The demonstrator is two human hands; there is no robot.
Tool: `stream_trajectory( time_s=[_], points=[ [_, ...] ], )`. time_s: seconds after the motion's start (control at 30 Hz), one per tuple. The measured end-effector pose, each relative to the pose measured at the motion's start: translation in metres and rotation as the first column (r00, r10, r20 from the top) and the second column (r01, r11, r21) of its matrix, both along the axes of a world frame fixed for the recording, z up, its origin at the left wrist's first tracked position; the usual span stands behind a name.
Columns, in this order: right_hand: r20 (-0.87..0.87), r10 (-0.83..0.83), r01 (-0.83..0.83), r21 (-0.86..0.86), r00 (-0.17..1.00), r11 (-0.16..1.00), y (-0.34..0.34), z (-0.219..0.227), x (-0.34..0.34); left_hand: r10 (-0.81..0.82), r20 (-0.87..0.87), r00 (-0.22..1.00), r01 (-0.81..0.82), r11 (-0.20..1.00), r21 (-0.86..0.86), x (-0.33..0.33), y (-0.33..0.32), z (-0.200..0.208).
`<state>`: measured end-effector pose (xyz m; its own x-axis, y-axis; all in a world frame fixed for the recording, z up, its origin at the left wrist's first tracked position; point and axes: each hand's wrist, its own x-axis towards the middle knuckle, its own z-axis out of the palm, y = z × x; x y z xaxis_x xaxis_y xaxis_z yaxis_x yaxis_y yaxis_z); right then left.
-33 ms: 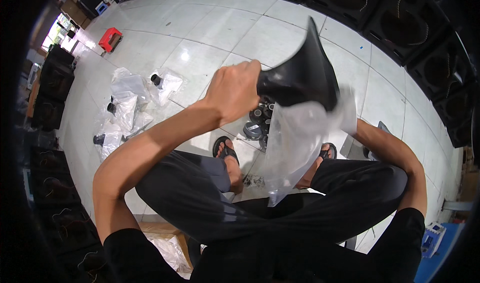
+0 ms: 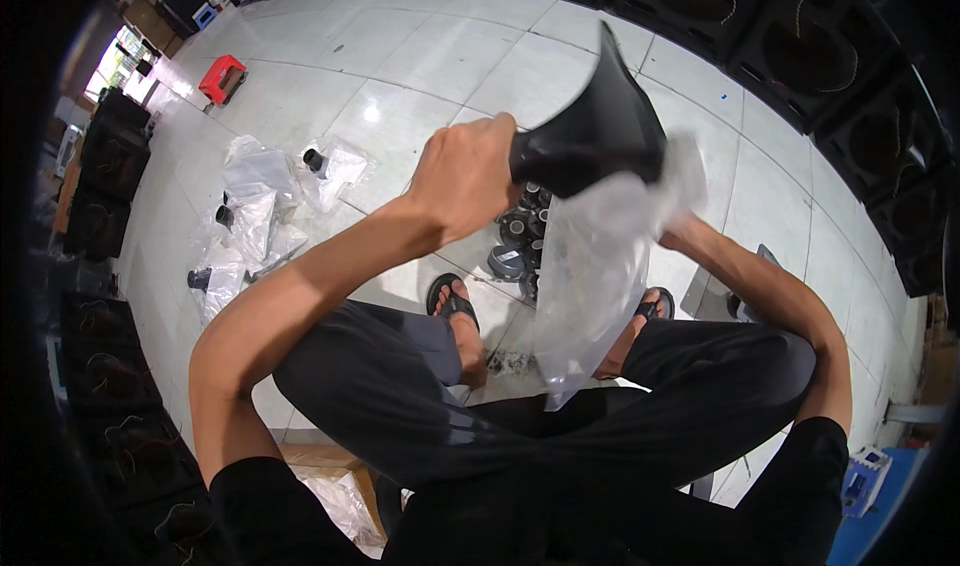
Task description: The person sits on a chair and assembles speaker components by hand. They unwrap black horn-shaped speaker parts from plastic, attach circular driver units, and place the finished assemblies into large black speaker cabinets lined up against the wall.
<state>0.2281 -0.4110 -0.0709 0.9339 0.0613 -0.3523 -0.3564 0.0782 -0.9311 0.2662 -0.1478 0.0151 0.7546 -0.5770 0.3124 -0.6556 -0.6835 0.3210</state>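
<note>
I sit with my legs folded on the white tiled floor (image 2: 420, 56), and my left hand (image 2: 462, 178) is clenched round the narrow neck of a black flared horn (image 2: 592, 134), which I hold up in front of me with its wide mouth pointing away and to the right. I judge the grip sits at the neck because that is the one part slim enough to close my fingers around. A clear plastic bag (image 2: 590, 276) hangs from the wide end of the horn down toward my lap, and the horn seems to be partly inside the bag's open top, though I cannot tell how far. My right hand (image 2: 676, 228) is behind the bag near its upper edge; the plastic covers it, so I cannot tell whether it is gripping the bag or only resting against it. Just beyond my sandalled feet (image 2: 452, 306) a cluster of small black round parts (image 2: 522, 238) stands on the floor, close enough to reach. Further to my left lie several crumpled clear bags (image 2: 252, 206), some with a small black part showing in or beside them. Dark speaker cabinets (image 2: 850, 76) line the far edge of the floor, and a red stool (image 2: 222, 76) stands well apart.
</note>
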Motion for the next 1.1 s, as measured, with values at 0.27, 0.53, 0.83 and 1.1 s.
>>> stream_trajectory(
  time_s=[0.27, 0.53, 0.83, 1.1],
  points=[
    [0.421, 0.092, -0.006, -0.201, 0.903, 0.98, -0.01, 0.106, 0.015, 0.045, 0.361, 0.931, -0.117, 0.977, 0.181, 0.014, 0.011, 0.012],
    [0.165, -0.033, 0.039, -0.029, 0.986, 0.999, -0.004, 0.108, 0.012, 0.135, -0.021, 0.991, -0.135, 0.944, -0.301, 0.018, -0.001, 0.016],
    [0.364, -0.202, 0.228, -0.03, 0.909, 0.973, 0.005, 0.123, -0.001, -0.239, -0.731, 0.638, -0.351, 0.755, -0.554, 0.043, 0.014, 0.004],
    [0.432, 0.012, 0.004, -0.036, 0.902, 0.999, -0.006, 0.116, -0.004, -0.319, -0.567, 0.76, -0.423, 0.42, -0.803, 0.061, 0.023, -0.002]
  ],
)
